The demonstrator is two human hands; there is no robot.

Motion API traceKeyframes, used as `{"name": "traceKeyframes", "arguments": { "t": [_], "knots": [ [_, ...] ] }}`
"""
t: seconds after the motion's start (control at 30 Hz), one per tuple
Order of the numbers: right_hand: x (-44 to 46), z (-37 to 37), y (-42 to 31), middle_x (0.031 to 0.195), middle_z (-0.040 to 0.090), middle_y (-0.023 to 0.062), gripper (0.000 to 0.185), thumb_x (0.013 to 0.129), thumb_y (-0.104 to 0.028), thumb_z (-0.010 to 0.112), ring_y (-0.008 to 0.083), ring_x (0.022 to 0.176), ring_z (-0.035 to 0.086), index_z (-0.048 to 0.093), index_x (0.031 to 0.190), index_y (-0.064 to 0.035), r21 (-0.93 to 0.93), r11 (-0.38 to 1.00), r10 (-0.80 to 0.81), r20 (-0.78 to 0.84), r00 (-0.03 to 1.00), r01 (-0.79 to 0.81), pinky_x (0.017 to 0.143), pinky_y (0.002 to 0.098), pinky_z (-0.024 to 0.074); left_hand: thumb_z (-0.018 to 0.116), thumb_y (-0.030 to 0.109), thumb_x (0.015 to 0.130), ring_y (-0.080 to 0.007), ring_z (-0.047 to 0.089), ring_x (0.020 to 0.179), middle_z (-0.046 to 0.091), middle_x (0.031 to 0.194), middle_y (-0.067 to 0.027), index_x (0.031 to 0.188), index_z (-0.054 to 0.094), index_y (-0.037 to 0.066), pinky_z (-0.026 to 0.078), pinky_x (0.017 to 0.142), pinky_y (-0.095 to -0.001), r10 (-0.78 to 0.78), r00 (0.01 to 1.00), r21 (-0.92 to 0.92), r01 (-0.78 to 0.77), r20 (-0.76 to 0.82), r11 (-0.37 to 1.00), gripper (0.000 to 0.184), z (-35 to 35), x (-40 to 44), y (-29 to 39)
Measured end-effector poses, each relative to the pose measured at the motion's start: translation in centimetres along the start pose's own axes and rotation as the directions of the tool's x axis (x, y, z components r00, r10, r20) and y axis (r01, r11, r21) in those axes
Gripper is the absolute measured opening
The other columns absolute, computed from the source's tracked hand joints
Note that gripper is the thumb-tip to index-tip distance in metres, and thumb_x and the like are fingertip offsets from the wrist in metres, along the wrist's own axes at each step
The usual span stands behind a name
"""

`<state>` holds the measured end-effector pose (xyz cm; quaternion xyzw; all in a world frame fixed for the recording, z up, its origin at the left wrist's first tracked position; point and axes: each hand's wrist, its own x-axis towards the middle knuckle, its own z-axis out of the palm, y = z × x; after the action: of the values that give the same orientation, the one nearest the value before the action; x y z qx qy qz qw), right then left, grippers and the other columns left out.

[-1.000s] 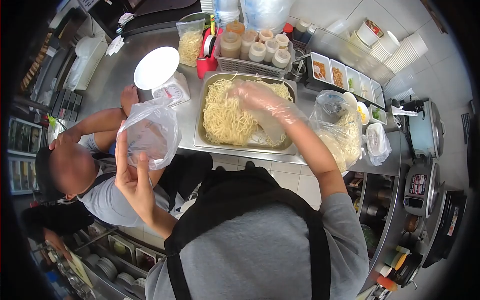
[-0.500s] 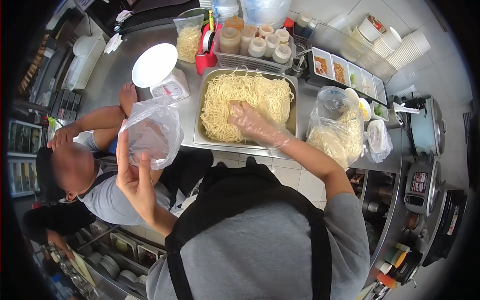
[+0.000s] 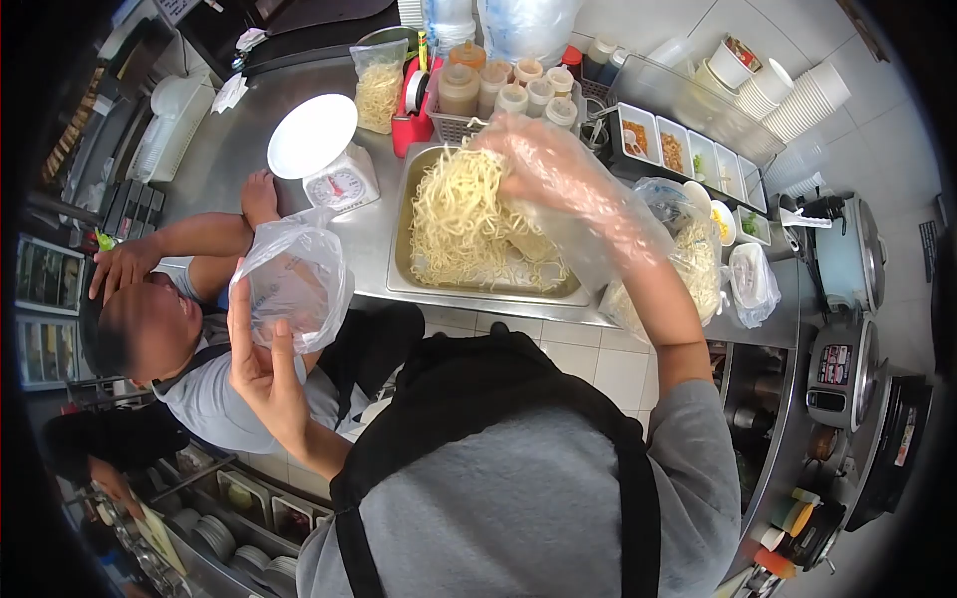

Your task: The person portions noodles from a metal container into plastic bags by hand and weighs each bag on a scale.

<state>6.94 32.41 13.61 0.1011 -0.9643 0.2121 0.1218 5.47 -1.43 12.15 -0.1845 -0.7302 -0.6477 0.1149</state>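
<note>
The gloved right hand [image 3: 533, 164] pinches noodles [image 3: 459, 194], metal tray [image 3: 478, 292] below it; the left hand [image 3: 267, 387], thumb and fingers spread, supports 1 plastic bag [image 3: 299, 284].

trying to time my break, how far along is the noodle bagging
A small bag and a bigger bag look done, holding noodles. The right hand lifts a clump; the left hand holds an open bag, seemingly empty. Remaining, it seems: filling that, plus the tray's noodles.
</note>
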Motion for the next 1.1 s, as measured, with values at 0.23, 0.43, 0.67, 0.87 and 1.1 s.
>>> {"name": "traceKeyframes", "arguments": {
  "t": [0.23,0.43,0.67,0.87,1.1],
  "knots": [
    [0.7,1.5,3.8,0.109,0.056,0.0109,0.031,0.075,-0.014,0.066,0.0246,0.099,0.055,0.059,0.102,-0.0006,0.203,0.979,0.005,0.109,0.994,-0.027,0.09,0.038,0.0442,0.054,-0.001,0.086,-0.0186,0.044,0.122,0.045,0.135,-0.0159,0.133,0.04,-0.006,0.035,0.099,-0.0281,0.013,1.0,0.036,-0.013,-0.001,0.999,0.049,-0.3,0.2,-0.3],
    [2.4,-1.9,1.4,0.102,0.054,0.0095,0.024,0.088,-0.017,0.047,0.0168,0.092,0.05,0.057,0.098,0.0013,0.081,0.986,0.138,0.082,0.987,-0.145,0.085,0.034,0.0407,0.055,-0.001,0.087,-0.0188,0.043,0.124,0.045,0.136,-0.0157,0.133,0.04,-0.006,0.032,0.103,-0.0292,-0.05,0.999,0.016,0.05,0.006,0.999,0.049,0.4,-0.1,0.2],
    [0.6,3.8,1.5,0.117,0.051,0.0195,0.033,0.088,-0.026,0.052,0.0267,0.1,0.053,0.053,0.115,-0.0065,0.345,0.764,0.447,0.326,0.833,-0.545,0.09,0.0398,0.0406,0.055,-0.001,0.086,-0.0075,0.057,0.086,0.047,0.133,-0.0123,0.134,0.043,-0.001,0.046,0.064,-0.0167,-0.038,0.999,-0.036,0.038,0.004,0.999,0.049,0.7,-0.2,0.0],
    [-4.4,14.6,2.6,0.122,0.052,0.0199,0.042,0.074,-0.004,0.06,0.0291,0.105,0.055,0.058,0.115,-0.0152,-0.283,0.958,0.084,0.139,0.987,-0.042,0.092,0.0398,0.0449,0.055,-0.002,0.085,-0.0013,0.049,0.066,0.05,0.13,-0.0109,0.133,0.043,-0.001,0.04,0.053,-0.014,-0.042,0.999,0.036,0.043,-0.006,0.998,0.05,0.7,-0.4,-0.3],
    [-2.0,7.6,2.7,0.121,0.054,0.0111,0.042,0.07,0.006,0.065,0.0241,0.114,0.051,0.056,0.107,-0.011,0.304,0.937,0.132,0.152,0.98,-0.173,0.096,0.0355,0.0438,0.054,-0.002,0.086,-0.0071,0.056,0.085,0.047,0.134,-0.0133,0.134,0.041,-0.003,0.045,0.064,-0.0163,-0.022,1.0,0.021,0.022,-0.004,1.0,0.05,-0.2,-0.1,0.0]
  ]
}}
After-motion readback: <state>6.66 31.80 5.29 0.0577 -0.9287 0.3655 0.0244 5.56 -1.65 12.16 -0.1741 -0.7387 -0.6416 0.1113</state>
